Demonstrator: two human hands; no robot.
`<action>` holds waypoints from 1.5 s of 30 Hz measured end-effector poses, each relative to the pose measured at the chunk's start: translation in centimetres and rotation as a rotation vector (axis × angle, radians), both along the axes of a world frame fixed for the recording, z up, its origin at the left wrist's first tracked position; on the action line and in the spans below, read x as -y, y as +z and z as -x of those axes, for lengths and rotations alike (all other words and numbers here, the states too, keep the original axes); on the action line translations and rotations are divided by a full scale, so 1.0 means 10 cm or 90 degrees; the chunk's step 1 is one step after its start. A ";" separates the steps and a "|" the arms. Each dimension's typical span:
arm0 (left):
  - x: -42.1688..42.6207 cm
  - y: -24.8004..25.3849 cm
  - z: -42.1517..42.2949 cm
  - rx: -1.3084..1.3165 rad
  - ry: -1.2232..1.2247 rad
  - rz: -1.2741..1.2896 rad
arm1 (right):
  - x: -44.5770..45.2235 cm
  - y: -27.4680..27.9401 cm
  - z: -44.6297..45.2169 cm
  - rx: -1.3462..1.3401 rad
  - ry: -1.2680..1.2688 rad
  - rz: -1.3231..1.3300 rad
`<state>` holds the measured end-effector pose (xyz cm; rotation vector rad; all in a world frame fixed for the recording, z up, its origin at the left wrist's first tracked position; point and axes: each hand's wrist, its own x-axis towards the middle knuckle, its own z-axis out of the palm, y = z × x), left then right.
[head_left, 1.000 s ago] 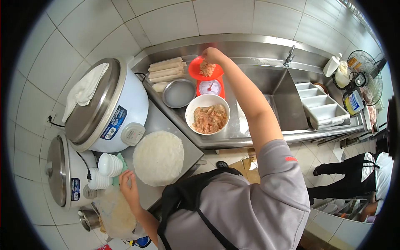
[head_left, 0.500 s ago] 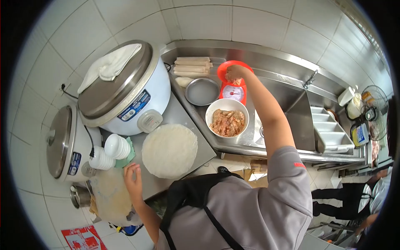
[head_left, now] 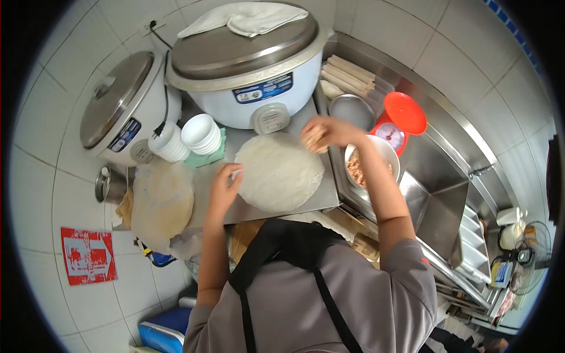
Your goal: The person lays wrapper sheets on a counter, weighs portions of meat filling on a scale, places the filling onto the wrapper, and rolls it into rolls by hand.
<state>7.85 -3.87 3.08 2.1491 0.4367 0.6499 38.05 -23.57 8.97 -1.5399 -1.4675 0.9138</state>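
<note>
My right hand (head_left: 334, 133) is closed around a lump of raw minced meat filling (head_left: 315, 139). It hangs over the right edge of a stack of thin round wrappers (head_left: 279, 182) on the metal table. At the stack's left edge is my left hand (head_left: 225, 183), fingers curved and thumb apart; whether it touches a wrapper I cannot tell. More meat filling (head_left: 356, 169) sits in a white bowl (head_left: 395, 157), partly hidden by my right forearm. Behind the bowl stands a red kitchen scale (head_left: 406, 113) with nothing on its pan.
Two large rice cookers (head_left: 229, 88) stand behind the wrappers. Stacked white bowls (head_left: 201, 134) rest on a green cloth. Pale rolls (head_left: 348, 75) lie beside a round metal pan (head_left: 352, 112). A sink (head_left: 435, 182) is on the right; more round sheets (head_left: 162, 203) lie at left.
My right hand has moved from the scale's pan to above the wrappers, carrying meat filling. My left hand has come to the wrappers' left edge. The camera view has turned left.
</note>
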 end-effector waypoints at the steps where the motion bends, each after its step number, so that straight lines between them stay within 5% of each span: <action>1: 0.07 -0.03 -0.10 -0.003 0.003 0.023 | -0.23 -0.17 0.24 0.096 0.049 -0.024; 5: 0.24 -0.22 -0.34 0.028 -0.015 -0.009 | -0.62 -0.77 0.87 0.203 0.045 -0.069; 12: 0.37 -0.27 -0.57 0.070 -0.049 -0.002 | -0.39 -0.75 0.93 0.229 -0.147 -0.155; 17: 0.32 -0.52 -0.56 0.010 -0.060 -0.138 | -0.37 -0.94 1.16 0.369 -0.229 -0.154; 18: 0.31 -0.54 -0.54 -0.006 -0.069 -0.154 | -0.36 -0.94 1.18 0.367 -0.239 -0.168; 21: 0.20 -0.56 -0.52 -0.034 -0.090 0.137 | -0.31 -0.98 1.15 0.289 -0.283 -0.200; 23: 0.11 -0.51 -0.51 0.038 -0.098 0.055 | -0.27 -1.01 1.06 0.140 -0.328 -0.209; 26: 0.16 -0.44 -0.57 0.048 -0.113 -0.057 | -0.27 -0.93 1.01 0.157 -0.322 -0.179; 30: 0.08 -0.40 -0.68 -0.057 -0.246 -0.164 | -0.40 -0.90 1.17 0.391 -0.252 -0.016; 36: -0.09 -0.38 -0.67 -0.305 -0.289 -0.139 | -0.53 -0.96 1.19 0.459 -0.210 0.051; 39: -0.03 -0.27 -0.51 -0.048 -0.250 -0.129 | -0.47 -0.93 1.20 0.435 -0.260 -0.017; 41: -0.13 -0.41 -0.52 -0.024 -0.265 -0.130 | -0.47 -0.95 1.24 0.424 -0.277 -0.051; 45: -0.22 -0.47 -0.56 -0.215 -0.284 -0.131 | -0.64 -1.03 1.32 0.518 -0.256 0.034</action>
